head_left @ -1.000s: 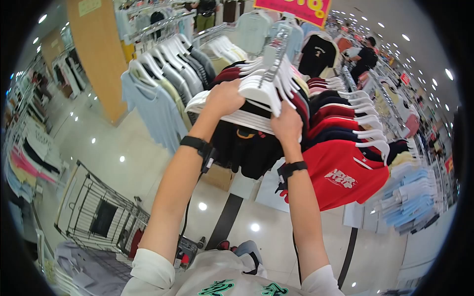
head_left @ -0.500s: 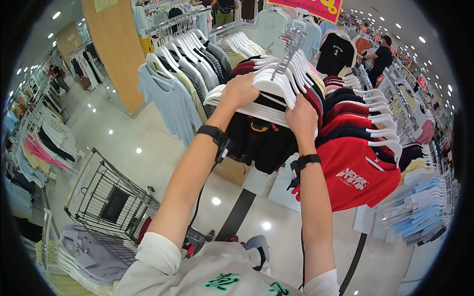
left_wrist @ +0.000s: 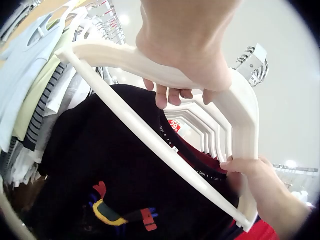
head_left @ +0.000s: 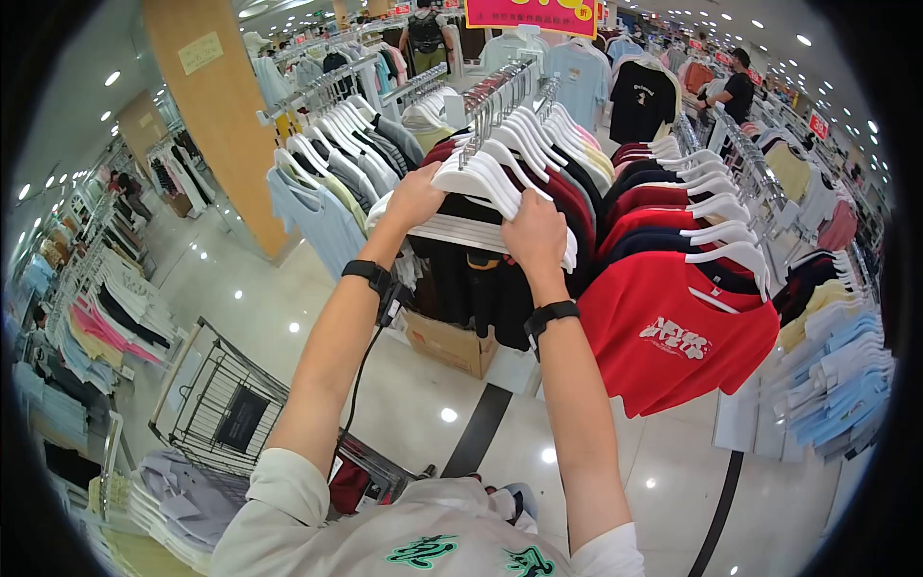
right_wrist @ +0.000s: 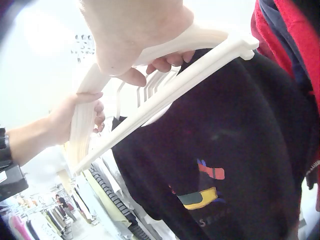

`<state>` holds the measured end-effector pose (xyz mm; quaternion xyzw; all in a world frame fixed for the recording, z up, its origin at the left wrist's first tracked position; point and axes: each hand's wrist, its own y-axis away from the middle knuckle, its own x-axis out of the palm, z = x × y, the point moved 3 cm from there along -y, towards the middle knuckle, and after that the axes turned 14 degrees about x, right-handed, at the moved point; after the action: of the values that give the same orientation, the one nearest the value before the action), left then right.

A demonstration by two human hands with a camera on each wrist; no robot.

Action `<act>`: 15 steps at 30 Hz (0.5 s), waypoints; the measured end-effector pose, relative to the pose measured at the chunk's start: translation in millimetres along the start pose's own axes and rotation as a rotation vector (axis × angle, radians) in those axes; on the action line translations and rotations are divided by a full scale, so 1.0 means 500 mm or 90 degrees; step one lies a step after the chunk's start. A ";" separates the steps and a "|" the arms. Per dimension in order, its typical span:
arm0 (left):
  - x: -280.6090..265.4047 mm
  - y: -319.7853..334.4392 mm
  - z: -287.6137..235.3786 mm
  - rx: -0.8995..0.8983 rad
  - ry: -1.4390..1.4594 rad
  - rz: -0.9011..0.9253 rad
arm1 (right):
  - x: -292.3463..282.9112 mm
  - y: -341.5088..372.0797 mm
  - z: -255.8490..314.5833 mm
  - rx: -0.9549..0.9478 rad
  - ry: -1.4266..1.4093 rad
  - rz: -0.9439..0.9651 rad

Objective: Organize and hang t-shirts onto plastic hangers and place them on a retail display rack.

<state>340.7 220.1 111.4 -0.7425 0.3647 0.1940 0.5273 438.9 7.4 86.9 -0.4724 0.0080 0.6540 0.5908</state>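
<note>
Left hand (head_left: 415, 199) and right hand (head_left: 535, 233) were curled round opposite shoulders of stacked white hangers (head_left: 478, 185) at upper centre, neither nearer; the hangers' long axis was sloped down rightward. A black shirt (left_wrist: 90, 145) was hung beneath. What was held in the cardboard box (head_left: 444, 344) below, or the wire cart (head_left: 240, 420) at lower left, could not be told.

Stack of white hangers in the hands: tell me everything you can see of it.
The close-packed stack of smooth white hangers looks plastic, with sloping shoulders and straight lower bars. The left hand grips its left side, the right hand its right. A black shirt with a colourful print shows behind the front bar; whether they touch is unclear.
</note>
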 end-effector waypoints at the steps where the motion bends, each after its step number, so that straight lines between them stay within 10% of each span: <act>1: -0.006 -0.001 -0.012 -0.001 -0.010 0.006 | -0.003 -0.002 0.000 0.004 -0.011 0.003; 15: -0.010 0.019 0.003 0.003 0.036 0.040 | -0.025 0.025 -0.002 0.002 0.036 0.134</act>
<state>330.5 221.4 107.9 -0.7344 0.4030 0.1885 0.5124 428.0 -6.6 87.2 -0.4865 0.0753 0.6985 0.5193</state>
